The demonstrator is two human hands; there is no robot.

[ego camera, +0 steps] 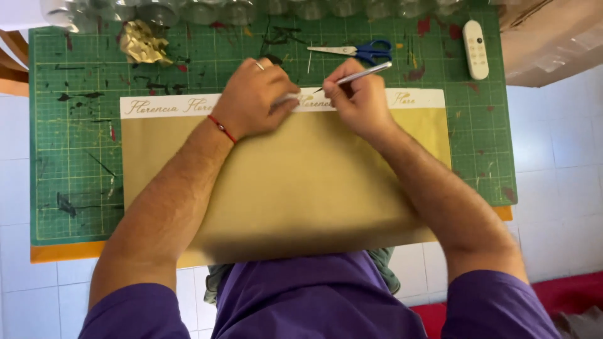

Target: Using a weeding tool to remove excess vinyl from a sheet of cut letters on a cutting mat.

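While the left hand (pixel 254 100) is pressing down on the top edge of the gold sheet (pixel 295 182), its fingers are curling closed onto the sheet's white strip (pixel 163 105) — a ring is showing on one finger, and a red bracelet (pixel 221 128) is circling the wrist. The right hand (pixel 358 100) is gripping a slim silver pointed tool (pixel 355 77) pen-fashion, fingers pinching closed around its shaft, with the tip touching the white strip just beside the left hand's fingertips. The gold sheet is lying flat on the green cutting mat (pixel 75 157), covering most of the mat's middle and overhanging its near edge toward the person's purple shirt (pixel 314 295); the white strip, bearing gold script lettering, is running along the sheet's far edge. Beyond the hands, blue-handled scissors (pixel 355 50) are lying on the mat, well apart from the tool. A white remote control (pixel 475 49) is resting near the mat's far right corner, and a crumpled piece of gold foil (pixel 143 43) is sitting near the far left corner. Paint smears and dark marks are covering the mat's surface — the mat itself is lying on a white tiled surface (pixel 553 163).
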